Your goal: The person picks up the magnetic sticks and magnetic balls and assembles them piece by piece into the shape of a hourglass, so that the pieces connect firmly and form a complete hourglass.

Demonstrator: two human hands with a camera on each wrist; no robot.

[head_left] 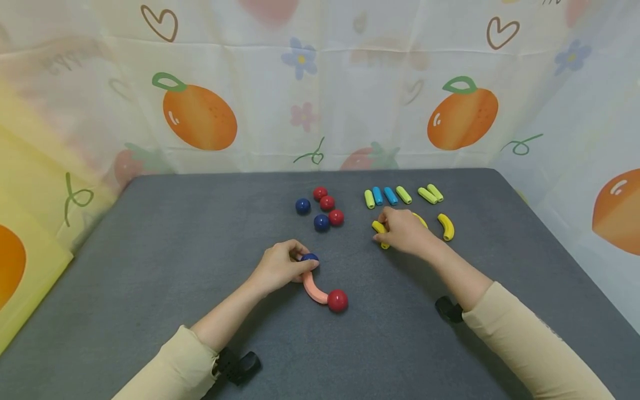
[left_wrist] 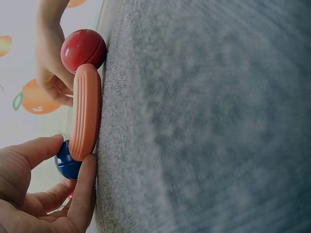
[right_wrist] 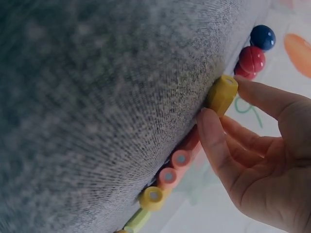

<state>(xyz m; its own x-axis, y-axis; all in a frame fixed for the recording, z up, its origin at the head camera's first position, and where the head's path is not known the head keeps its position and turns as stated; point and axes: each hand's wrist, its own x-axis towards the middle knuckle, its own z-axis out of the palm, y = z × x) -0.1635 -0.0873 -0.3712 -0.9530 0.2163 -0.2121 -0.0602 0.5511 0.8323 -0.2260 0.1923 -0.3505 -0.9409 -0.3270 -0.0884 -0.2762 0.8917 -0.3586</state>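
My left hand [head_left: 281,268] pinches a blue ball [head_left: 310,257] between thumb and fingers. Joined to that ball is a curved salmon-pink rod [head_left: 314,290], whose other end bears a red ball [head_left: 338,300]; the left wrist view shows grooves along the rod [left_wrist: 86,114]. Farther right, my right hand [head_left: 407,230] pinches a curved yellow rod [right_wrist: 223,94] between thumb and index finger, low over the grey table. Part of another yellow rod [head_left: 420,220] shows behind this hand, and one more yellow rod [head_left: 446,226] lies to its right.
Red balls [head_left: 327,203] and blue balls [head_left: 303,206] cluster at the back middle. Short green rods [head_left: 403,194] and blue rods [head_left: 390,195] lie at the back right. Pink rods [right_wrist: 168,177] with round end discs show in the right wrist view. A patterned cloth [head_left: 320,111] hangs behind the table.
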